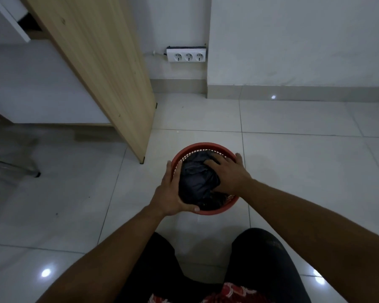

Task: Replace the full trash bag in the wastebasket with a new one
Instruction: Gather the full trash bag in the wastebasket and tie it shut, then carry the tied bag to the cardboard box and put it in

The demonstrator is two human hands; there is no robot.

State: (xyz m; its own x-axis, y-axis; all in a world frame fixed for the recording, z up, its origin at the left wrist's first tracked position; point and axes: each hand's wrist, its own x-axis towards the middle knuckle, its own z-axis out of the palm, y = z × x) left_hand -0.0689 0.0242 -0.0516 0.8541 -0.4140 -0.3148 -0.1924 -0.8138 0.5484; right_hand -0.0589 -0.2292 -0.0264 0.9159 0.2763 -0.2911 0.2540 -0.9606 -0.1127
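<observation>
A red mesh wastebasket (214,212) stands on the white tiled floor (293,171) just right of a wooden desk panel (109,68), the left hand (170,193) curled around its near-left rim while the right hand (227,172), fingers spread, rests on the dark trash bag (197,184) inside.

Plastic lattice wastebasket (206,147), glossy floor tiles (293,171)

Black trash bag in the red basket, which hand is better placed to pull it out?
Right. The right hand already lies on the black trash bag, while the left hand holds the red basket by its rim.
</observation>
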